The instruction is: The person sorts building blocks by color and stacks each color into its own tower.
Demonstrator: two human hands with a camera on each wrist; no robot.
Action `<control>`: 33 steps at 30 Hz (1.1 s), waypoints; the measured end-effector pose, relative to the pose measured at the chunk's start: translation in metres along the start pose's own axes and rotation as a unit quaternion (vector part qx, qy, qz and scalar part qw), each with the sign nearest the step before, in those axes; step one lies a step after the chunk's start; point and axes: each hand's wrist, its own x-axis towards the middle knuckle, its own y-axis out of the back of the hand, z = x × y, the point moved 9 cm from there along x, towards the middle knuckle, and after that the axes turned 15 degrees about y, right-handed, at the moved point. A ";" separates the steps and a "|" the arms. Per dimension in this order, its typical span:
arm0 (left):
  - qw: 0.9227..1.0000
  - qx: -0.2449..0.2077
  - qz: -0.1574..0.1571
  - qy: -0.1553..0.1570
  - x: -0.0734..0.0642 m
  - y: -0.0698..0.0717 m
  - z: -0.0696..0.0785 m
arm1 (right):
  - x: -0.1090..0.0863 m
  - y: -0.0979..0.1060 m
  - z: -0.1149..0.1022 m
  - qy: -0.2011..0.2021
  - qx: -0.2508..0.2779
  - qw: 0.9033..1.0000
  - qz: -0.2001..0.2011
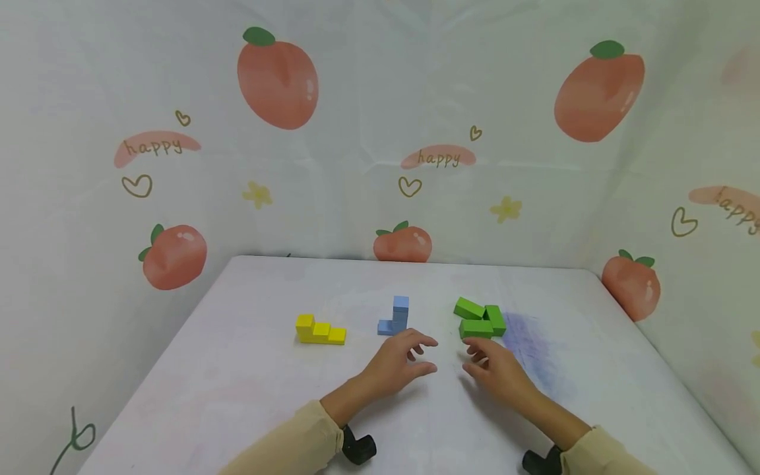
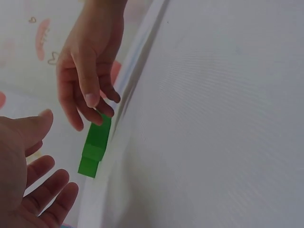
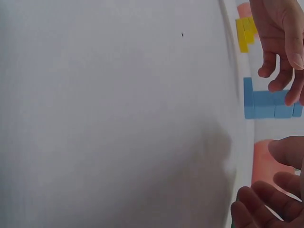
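Observation:
My left hand hovers over the table just in front of the blue blocks, which form an L with an upright column. Its fingers are loosely bent and hold nothing. Close to the green blocks is my right hand, also with relaxed fingers and nothing in them. A gap separates the two hands. Several green blocks lie flat, one behind another. To the left stand yellow blocks in a stair shape. In the right wrist view the blue column shows stacked blocks.
The white table carries a bluish-purple smudge right of the green blocks. Behind it hangs a pale cloth printed with fruit and "happy" words. A black wrist device sits by the left sleeve.

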 end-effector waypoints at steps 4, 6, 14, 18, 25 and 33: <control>1.000 -0.010 0.009 0.013 0.009 -0.006 -0.001 | 0.000 0.008 0.005 0.002 -0.016 1.000 0.002; 1.000 -0.013 0.013 0.025 0.013 -0.009 -0.002 | 0.000 0.012 0.008 0.000 -0.024 1.000 0.007; 0.997 -0.016 0.033 0.061 0.026 -0.018 -0.010 | 0.000 0.027 0.022 -0.011 -0.044 0.999 0.022; 0.997 -0.021 0.039 0.069 0.036 -0.024 -0.010 | -0.002 0.035 0.029 -0.020 -0.059 0.998 0.022; 0.994 -0.031 0.042 0.098 0.055 -0.035 -0.009 | 0.001 0.042 0.043 -0.043 -0.077 0.996 0.016; 0.988 -0.037 0.063 0.136 0.074 -0.043 -0.011 | 0.007 0.041 0.054 -0.055 -0.070 0.996 0.009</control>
